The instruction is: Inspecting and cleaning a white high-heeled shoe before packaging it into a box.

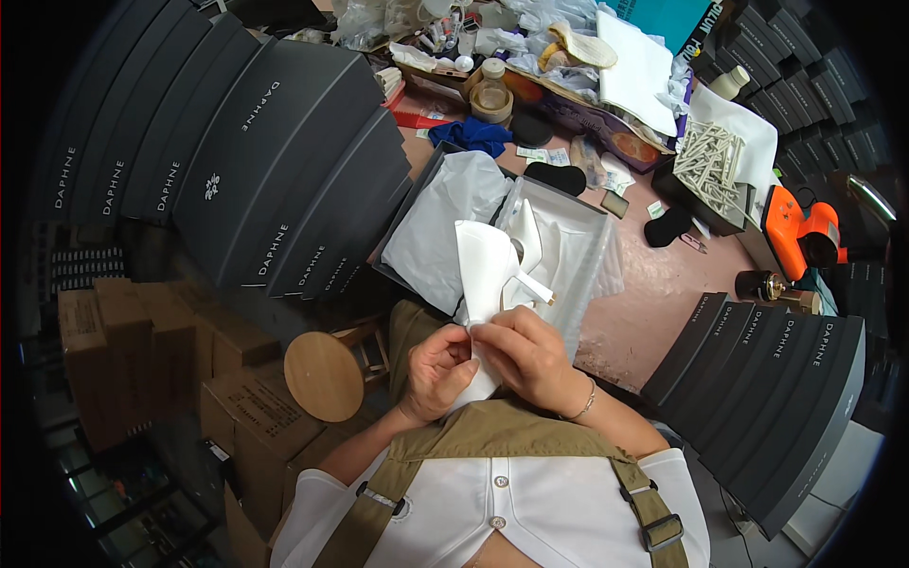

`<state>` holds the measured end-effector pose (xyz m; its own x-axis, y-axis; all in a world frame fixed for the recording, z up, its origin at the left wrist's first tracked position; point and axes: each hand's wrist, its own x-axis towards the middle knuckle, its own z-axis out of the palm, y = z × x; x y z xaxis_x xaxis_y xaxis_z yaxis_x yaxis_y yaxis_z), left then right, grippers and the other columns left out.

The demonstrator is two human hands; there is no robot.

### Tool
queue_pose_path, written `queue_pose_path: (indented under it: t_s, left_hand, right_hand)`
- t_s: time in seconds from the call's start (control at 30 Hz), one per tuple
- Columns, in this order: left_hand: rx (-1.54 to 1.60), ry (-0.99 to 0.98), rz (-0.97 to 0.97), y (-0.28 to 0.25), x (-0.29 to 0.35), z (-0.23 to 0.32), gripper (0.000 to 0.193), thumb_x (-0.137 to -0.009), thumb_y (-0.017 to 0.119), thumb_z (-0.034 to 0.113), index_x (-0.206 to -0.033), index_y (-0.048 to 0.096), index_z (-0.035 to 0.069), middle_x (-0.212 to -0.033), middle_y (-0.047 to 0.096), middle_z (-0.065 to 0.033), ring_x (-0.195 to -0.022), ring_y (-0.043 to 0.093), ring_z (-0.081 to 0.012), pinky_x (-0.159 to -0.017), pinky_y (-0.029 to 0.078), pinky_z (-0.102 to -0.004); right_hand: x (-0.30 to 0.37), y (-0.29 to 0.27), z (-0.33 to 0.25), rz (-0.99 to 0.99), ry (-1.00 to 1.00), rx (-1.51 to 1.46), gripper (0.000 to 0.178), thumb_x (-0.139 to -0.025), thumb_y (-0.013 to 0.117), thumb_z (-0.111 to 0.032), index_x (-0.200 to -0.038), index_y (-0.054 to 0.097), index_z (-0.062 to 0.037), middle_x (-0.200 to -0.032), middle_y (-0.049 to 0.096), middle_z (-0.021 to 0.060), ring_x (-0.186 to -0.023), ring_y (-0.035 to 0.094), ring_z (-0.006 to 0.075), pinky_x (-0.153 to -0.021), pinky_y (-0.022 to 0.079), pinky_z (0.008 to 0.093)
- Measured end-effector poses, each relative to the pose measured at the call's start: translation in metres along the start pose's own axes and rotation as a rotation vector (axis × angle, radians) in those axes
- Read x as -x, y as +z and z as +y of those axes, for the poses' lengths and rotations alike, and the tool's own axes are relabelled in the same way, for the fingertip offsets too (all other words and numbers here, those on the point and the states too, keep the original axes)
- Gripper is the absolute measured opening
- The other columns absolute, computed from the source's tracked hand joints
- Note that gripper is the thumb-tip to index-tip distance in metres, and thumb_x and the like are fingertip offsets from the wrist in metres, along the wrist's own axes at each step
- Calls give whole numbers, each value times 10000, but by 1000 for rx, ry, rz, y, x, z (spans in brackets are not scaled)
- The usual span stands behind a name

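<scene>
A white high-heeled shoe (485, 257) is between my hands, just in front of my apron. One end points away from me, and a slim heel with a brownish tip sticks out to the right. My left hand (439, 371) is closed on the shoe's left side, thumb and fingers pinching near its middle. From the right, my right hand (530, 358) grips it with bent fingers that meet the left fingertips. What the fingertips pinch there is too small to tell. Beyond lies an open dark shoebox (597, 275) with white tissue paper (440, 222) and another white shoe (526, 232), partly hidden.
Stacks of dark shoeboxes (275, 170) rise at the left, with more (757, 379) at the right. On the pink table stand a box of white sticks (705, 166), an orange tool (805, 227), a jar (491, 95) and blue cloth (471, 135). A round wooden stool (324, 377) and cartons (265, 407) are lower left.
</scene>
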<state>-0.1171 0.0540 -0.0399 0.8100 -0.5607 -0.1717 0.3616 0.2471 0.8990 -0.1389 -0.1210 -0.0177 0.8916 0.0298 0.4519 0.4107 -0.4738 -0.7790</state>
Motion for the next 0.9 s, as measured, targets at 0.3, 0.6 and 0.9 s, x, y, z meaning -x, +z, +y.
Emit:
queue_pose_path:
  t_s: [0.3, 0.6, 0.9]
  left_hand:
    - [59, -57, -5, 2, 2, -1, 384, -806, 490, -23, -1186, 481, -83, -919, 614, -98, -801, 559, -88, -703, 445, -212]
    - [141, -81, 26, 4, -2, -8, 391, -827, 479, 101, -1163, 496, -98, -881, 620, -95, -720, 538, -74, -642, 415, -191]
    - [217, 14, 70, -10, -7, -17, 438, -811, 502, 198, -1146, 544, -82, -871, 633, -87, -678, 529, -81, -626, 412, -195]
  right_hand:
    - [0, -1, 13, 48, 4, 51, 280, -706, 677, -3, -981, 634, -35, -853, 568, 87, -738, 578, 257, -633, 475, 345]
    - [-12, -4, 24, 97, -48, 177, 293, -663, 673, -24, -954, 651, -55, -815, 569, 64, -695, 567, 239, -581, 460, 327]
    - [25, -57, -1, -330, 242, -483, 119, -828, 661, -66, -939, 666, -22, -862, 615, 93, -771, 602, 219, -700, 479, 295]
